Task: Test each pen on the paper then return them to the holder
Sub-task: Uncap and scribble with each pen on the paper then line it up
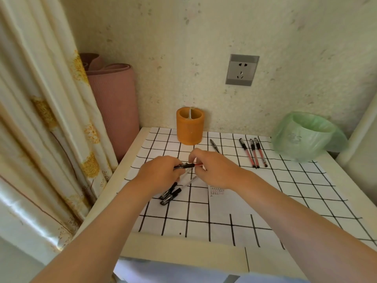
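Note:
My left hand (161,172) grips a bundle of black-capped pens (171,194), their caps pointing down toward me over the table. It also pinches the black cap end of a red pen (188,165) lying crosswise. My right hand (212,168) holds that red pen's other end, thumb and fingers closed on it. An orange cylindrical holder (190,125) stands at the back by the wall, with only a thin divider showing inside. Three red pens (254,153) lie side by side at the right. One dark pen (214,146) rests beside the holder. The paper (226,203) carries small scribbles.
A grid-patterned sheet (306,193) covers the small cream table. A bin lined with a green bag (304,135) sits at the back right corner. A rolled pink mat (114,103) and a curtain (40,119) stand left of the table. A wall socket (241,70) is above.

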### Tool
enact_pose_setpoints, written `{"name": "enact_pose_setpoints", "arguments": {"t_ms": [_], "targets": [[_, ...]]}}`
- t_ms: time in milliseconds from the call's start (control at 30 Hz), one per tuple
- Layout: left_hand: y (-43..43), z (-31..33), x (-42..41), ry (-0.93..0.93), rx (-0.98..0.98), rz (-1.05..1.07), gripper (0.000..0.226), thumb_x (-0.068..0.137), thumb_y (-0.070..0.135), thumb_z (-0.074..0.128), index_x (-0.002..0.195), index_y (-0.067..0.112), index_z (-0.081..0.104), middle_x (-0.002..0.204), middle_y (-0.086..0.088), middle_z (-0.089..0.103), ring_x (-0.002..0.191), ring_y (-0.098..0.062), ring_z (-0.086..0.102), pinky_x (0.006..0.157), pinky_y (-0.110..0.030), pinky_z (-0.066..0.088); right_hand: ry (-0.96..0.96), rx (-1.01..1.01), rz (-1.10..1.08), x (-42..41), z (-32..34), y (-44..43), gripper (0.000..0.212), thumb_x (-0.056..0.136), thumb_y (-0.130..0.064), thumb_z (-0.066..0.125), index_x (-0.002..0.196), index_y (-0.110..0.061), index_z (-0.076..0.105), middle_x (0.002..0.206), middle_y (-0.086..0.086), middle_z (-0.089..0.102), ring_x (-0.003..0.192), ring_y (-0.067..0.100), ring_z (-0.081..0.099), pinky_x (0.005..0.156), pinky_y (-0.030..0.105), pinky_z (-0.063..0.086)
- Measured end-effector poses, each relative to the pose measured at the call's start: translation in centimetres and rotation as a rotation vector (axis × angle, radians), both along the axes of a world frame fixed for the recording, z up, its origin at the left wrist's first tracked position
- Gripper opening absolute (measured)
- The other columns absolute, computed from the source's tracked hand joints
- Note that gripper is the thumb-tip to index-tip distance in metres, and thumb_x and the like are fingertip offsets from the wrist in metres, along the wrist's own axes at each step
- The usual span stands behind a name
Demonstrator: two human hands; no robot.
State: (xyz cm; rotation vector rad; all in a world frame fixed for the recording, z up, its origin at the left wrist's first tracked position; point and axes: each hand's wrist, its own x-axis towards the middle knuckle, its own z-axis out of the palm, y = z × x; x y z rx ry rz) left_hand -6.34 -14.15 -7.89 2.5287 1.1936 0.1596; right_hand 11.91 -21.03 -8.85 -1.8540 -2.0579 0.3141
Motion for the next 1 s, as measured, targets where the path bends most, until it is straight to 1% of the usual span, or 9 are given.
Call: {"name": "enact_pose_setpoints", "arguments": {"t_ms": [67,167,267,367,467,600,700,933,1000], "targets": [[-0.7,0.2,0.9,-0.006,0.021,-0.005,0.025,0.098,0.044,0.051,0.083,0.028,0.063,0.07,0.007,0.063,0.066,-0.012,0.059,0.059,-0.029,0.043,-0.055,0.032,0.008,0.4,0.4,-0.7,0.017,0.098,-0.039,0.048,0.112,-0.034,0.055,0.08,-0.011,0.061,0.07,0.005,0.053,0.065,0.034,0.049],[-1.4,0.6,1.7,-0.088,0.104,0.001,0.021,0.094,0.055,0.053,0.098,0.035,0.06,0.083,0.012,0.065,0.078,-0.008,0.059,0.062,-0.028,0.044,-0.106,0.073,0.016,1.5,0.9,-1.8,0.025,0.1,-0.049,0.044,0.114,-0.038,0.06,0.072,-0.018,0.055,0.068,0.002,0.052,0.061,0.028,0.043],[-1.8,0.8,2.8,-0.187,0.041,-0.051,0.012,0.096,0.047,0.054,0.1,0.037,0.059,0.087,0.014,0.067,0.08,-0.006,0.059,0.064,-0.027,0.044,-0.047,0.065,-0.033,3.4,1.1,-2.7,0.026,0.1,-0.048,0.046,0.111,-0.036,0.066,0.078,-0.011,0.066,0.073,0.008,0.059,0.065,0.03,0.048],[-2.4,0.8,4.2,-0.237,-0.034,-0.093,0.007,0.098,0.035,0.054,0.097,0.037,0.06,0.088,0.019,0.069,0.076,0.001,0.057,0.065,-0.027,0.045,0.012,0.074,-0.049,4.6,0.9,-3.6,0.02,0.099,-0.037,0.053,0.107,-0.026,0.069,0.086,-0.006,0.065,0.081,0.012,0.059,0.072,0.031,0.047],[-2.8,0.6,5.5,-0.278,-0.089,-0.113,0.007,0.096,0.033,0.058,0.095,0.037,0.064,0.087,0.021,0.07,0.079,0.002,0.06,0.076,-0.034,0.054,0.06,0.04,-0.069,4.7,0.5,-4.5,0.019,0.1,-0.027,0.051,0.108,-0.021,0.068,0.091,-0.003,0.066,0.083,0.013,0.06,0.073,0.03,0.048],[-2.9,0.6,6.5,-0.375,-0.167,-0.103,0.003,0.091,0.035,0.066,0.089,0.036,0.064,0.082,0.022,0.072,0.072,-0.004,0.068,0.078,-0.042,0.058,0.118,0.036,-0.12,5.4,0.2,-5.0,0.015,0.099,-0.036,0.052,0.099,-0.031,0.066,0.077,-0.012,0.062,0.072,0.004,0.057,0.065,0.03,0.047],[-2.8,0.5,7.0,-0.402,-0.229,-0.142,0.006,0.091,0.033,0.066,0.086,0.035,0.064,0.081,0.021,0.073,0.078,-0.007,0.069,0.08,-0.046,0.058,0.069,0.045,-0.136,6.0,-0.1,-5.3,0.016,0.098,-0.039,0.052,0.098,-0.031,0.065,0.07,-0.014,0.057,0.067,0.001,0.053,0.061,0.027,0.041],[-2.5,0.5,7.5,-0.403,-0.303,-0.182,0.007,0.094,0.026,0.066,0.087,0.027,0.065,0.081,0.015,0.075,0.078,-0.007,0.069,0.081,-0.042,0.059,0.023,0.042,-0.172,6.4,-0.2,-5.7,0.017,0.098,-0.045,0.05,0.1,-0.035,0.064,0.063,-0.014,0.054,0.061,0.0,0.051,0.058,0.028,0.038],[-2.2,0.7,7.5,-0.406,-0.301,-0.194,0.006,0.094,0.026,0.066,0.088,0.026,0.066,0.082,0.015,0.074,0.078,-0.004,0.068,0.081,-0.039,0.059,0.06,0.038,-0.179,6.5,0.0,-5.8,0.017,0.098,-0.046,0.05,0.098,-0.036,0.064,0.064,-0.014,0.055,0.062,0.0,0.051,0.058,0.028,0.037]]}}
